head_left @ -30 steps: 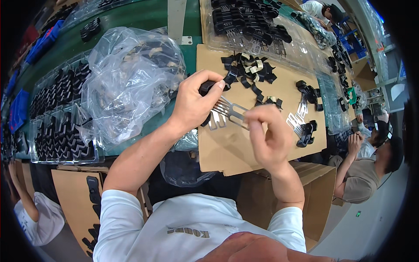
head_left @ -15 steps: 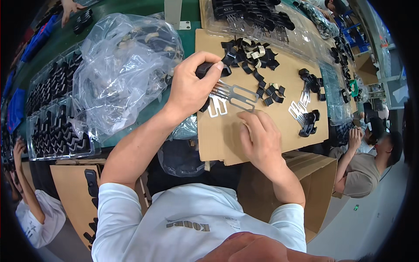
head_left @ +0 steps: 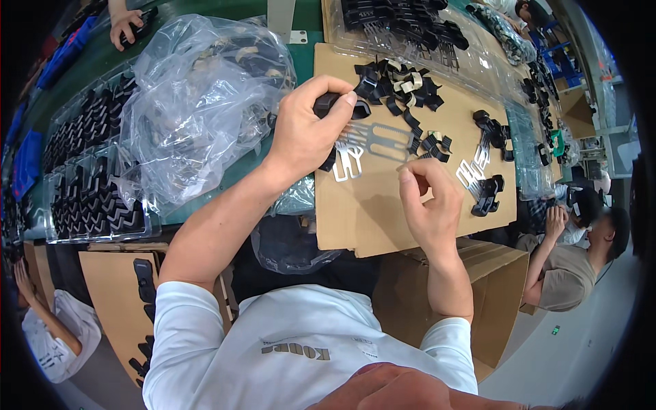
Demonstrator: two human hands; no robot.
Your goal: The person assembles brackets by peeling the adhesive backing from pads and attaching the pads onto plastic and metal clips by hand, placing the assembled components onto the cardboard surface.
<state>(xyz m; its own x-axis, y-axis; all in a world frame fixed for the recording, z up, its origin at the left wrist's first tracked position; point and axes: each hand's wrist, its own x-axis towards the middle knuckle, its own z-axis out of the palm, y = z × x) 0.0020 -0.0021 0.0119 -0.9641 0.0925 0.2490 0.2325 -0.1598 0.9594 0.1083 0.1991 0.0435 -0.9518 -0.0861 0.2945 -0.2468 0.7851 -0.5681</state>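
Observation:
My left hand (head_left: 309,130) is closed around a black plastic part with flat slotted metal plates (head_left: 384,142). Its plates point right, above the cardboard sheet (head_left: 372,219). Just below the plate ends, my right hand (head_left: 434,201) has its thumb and forefinger pinched together, apart from the plates; whether anything small is between them is hidden. Under the held part lie bright slotted metal plates (head_left: 347,164). Beyond it is a loose pile of curved black and beige clips (head_left: 410,82), with more small black clips (head_left: 434,147) nearer. To the right rest black parts with metal plates (head_left: 486,195).
A crumpled clear plastic bag (head_left: 198,109) sits left of my left arm, beside trays of black parts (head_left: 96,198). Another clear tray of black parts (head_left: 410,27) stands at the back. An open cardboard box (head_left: 492,294) is below the right edge. Co-workers sit on both sides.
My right hand has moved right and down from the metal plates, and its thumb and forefinger have come together. The held plates have turned flatter, pointing more to the right.

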